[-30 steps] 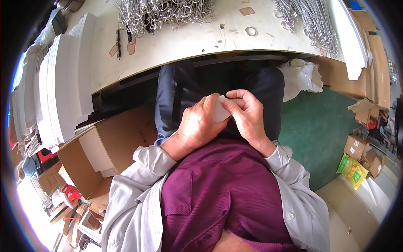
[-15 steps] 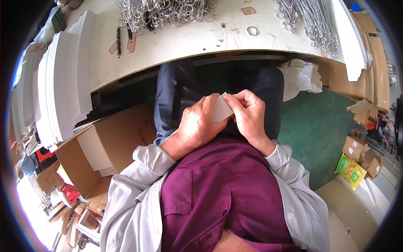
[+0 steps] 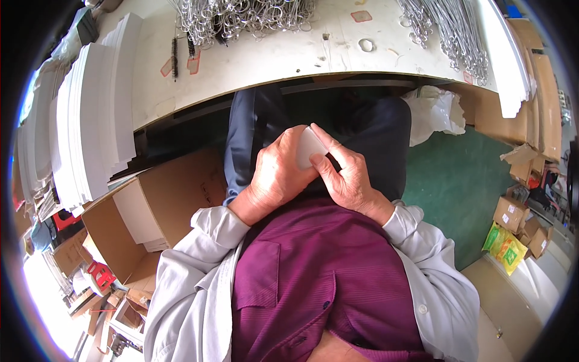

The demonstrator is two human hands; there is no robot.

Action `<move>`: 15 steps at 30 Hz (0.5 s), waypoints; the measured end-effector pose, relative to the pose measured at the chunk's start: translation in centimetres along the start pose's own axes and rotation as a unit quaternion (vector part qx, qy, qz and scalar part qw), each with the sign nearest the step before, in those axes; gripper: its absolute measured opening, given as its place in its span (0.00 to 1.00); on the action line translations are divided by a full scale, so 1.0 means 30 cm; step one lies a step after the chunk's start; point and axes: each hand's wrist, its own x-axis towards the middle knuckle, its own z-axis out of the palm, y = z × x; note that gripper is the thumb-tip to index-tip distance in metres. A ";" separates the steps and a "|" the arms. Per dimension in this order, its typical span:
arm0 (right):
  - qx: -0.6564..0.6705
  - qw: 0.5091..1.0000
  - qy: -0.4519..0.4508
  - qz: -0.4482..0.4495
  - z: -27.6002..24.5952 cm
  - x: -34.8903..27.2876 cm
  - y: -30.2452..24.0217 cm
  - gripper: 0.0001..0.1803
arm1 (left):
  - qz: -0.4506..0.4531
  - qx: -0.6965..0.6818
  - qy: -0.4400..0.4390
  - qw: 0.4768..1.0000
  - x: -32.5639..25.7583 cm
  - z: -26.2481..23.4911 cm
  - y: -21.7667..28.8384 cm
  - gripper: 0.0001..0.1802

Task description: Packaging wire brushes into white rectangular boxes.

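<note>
Over my lap, a small white box-like piece (image 3: 309, 146) sits between both hands; its exact kind I cannot make out. My left hand (image 3: 278, 166) is wrapped round its left side, with most fingers hidden beneath. From the right, my right hand (image 3: 348, 177) presses the thumb on the near corner of the white piece and stretches the index finger along its right edge. The underside of the piece is hidden.
A white worktable (image 3: 253, 63) lies ahead, bearing bundles of metal wire pieces with ringed ends (image 3: 241, 18) and small wire brushes (image 3: 174, 58). Stacked white card sheets (image 3: 84, 120) rise at left above an open cardboard box (image 3: 120, 223). A plastic bag (image 3: 434, 114) hangs at right.
My right hand has shifted its grip: the index finger now runs along the edge, and the thumb has come down to the near corner. The white piece has moved slightly left and turned.
</note>
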 end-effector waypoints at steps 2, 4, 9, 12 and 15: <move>0.000 1.000 0.007 -0.023 0.017 0.006 0.003 0.25 | -0.011 0.002 0.006 1.000 -0.003 -0.003 -0.006 0.31; -0.020 1.000 -0.009 -0.017 0.008 0.010 -0.019 0.24 | 0.013 0.006 0.043 0.999 -0.009 -0.007 0.005 0.30; -0.014 1.000 0.003 -0.013 0.026 0.025 -0.012 0.20 | 0.048 0.014 0.066 0.997 -0.022 0.022 -0.038 0.29; 0.050 0.997 0.003 0.061 0.023 0.031 -0.036 0.20 | 0.012 -0.027 0.000 1.000 -0.037 -0.072 0.003 0.35; 0.155 0.981 0.027 0.111 -0.021 0.080 -0.036 0.20 | -0.079 -0.124 -0.126 0.981 -0.070 -0.214 -0.015 0.27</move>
